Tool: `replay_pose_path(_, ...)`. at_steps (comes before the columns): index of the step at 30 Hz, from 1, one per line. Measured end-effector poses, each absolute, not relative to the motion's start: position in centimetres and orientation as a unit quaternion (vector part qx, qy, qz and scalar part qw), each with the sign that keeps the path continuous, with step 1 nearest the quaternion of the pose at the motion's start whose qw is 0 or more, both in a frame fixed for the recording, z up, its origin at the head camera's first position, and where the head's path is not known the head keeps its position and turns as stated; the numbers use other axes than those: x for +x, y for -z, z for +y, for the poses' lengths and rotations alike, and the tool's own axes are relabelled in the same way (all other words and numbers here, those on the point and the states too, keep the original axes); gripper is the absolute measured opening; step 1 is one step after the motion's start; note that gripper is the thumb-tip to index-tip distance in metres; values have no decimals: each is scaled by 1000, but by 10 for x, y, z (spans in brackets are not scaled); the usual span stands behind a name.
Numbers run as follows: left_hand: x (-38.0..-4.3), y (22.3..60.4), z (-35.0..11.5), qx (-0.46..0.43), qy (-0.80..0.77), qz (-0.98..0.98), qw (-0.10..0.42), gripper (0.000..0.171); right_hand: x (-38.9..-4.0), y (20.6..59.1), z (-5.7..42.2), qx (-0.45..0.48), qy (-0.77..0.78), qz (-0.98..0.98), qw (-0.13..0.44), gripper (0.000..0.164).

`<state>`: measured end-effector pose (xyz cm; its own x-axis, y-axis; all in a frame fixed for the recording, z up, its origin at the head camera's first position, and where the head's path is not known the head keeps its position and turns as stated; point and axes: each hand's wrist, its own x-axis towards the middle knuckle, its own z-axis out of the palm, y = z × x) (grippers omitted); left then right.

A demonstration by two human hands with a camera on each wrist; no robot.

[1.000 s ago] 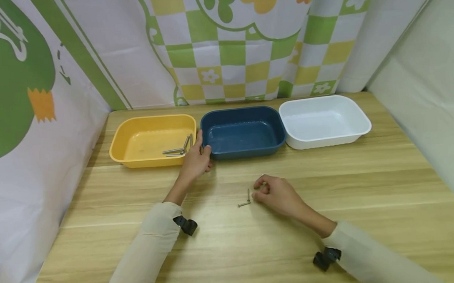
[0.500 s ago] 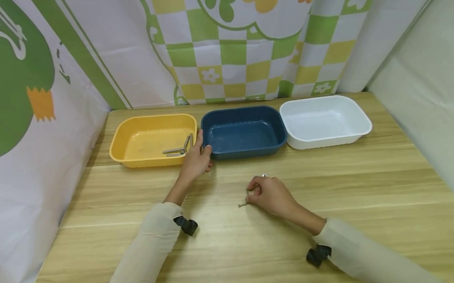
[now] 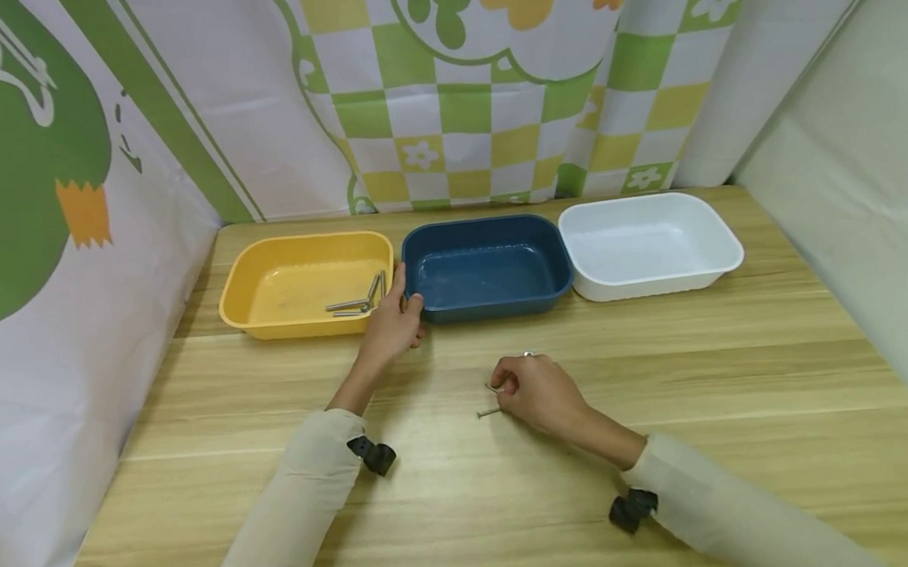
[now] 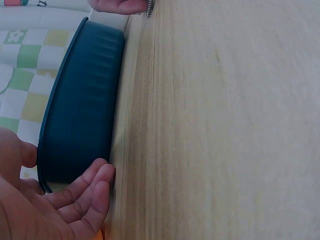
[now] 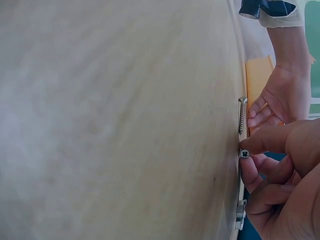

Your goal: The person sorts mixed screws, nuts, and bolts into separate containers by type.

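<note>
Fingers (image 3: 506,368) of the right hand (image 3: 545,395) are closing narrowly round a screw (image 5: 244,154), pinching it just above or at the table (image 3: 461,500); I cannot tell whether its end is touching the wood. A second screw (image 3: 488,412) is lying beside the fingertips. The left hand (image 3: 390,326) is resting at the near corner of the blue box (image 3: 492,310), forefinger straight along the gap, lower fingers loosely bent, seemingly steadying the box rather than clutching it. The yellow box (image 3: 301,330), holding a few long bolts (image 3: 347,304), is sitting just left of it, and the white box (image 3: 649,288) is standing on its right; that row is probably leaving the near wood free for small pieces.

The head camera is showing only a sliver of the pinched screw, while the right wrist camera is revealing its cross-slotted head and a small metal piece (image 5: 241,215), perhaps a nut, behind the hand. The left wrist camera is showing the left thumb touching the blue rim, and a pointed, threaded end by the right hand.
</note>
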<state>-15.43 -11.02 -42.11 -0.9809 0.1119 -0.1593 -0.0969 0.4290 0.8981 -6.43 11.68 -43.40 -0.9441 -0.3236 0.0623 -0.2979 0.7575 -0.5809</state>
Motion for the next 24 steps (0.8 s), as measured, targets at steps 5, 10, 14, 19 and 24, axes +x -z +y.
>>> replay_pose_path(5,-154,420,-110,1,-533,840,98,64,-66,433,117,-176,312,933,19,18)
replay_pose_path(10,-153,420,-110,-1,-527,844,98,64,-73,426,117,-185,315,931,10,17)
replay_pose_path(14,-154,421,-109,0,-523,848,92,64,-85,414,118,-181,323,929,5,15)
replay_pose_path(19,-154,424,-108,0,-522,848,89,64,-103,402,121,-187,342,921,-7,14)
replay_pose_path(24,-153,424,-109,3,-513,856,68,64,-123,395,122,-209,345,914,-49,12)
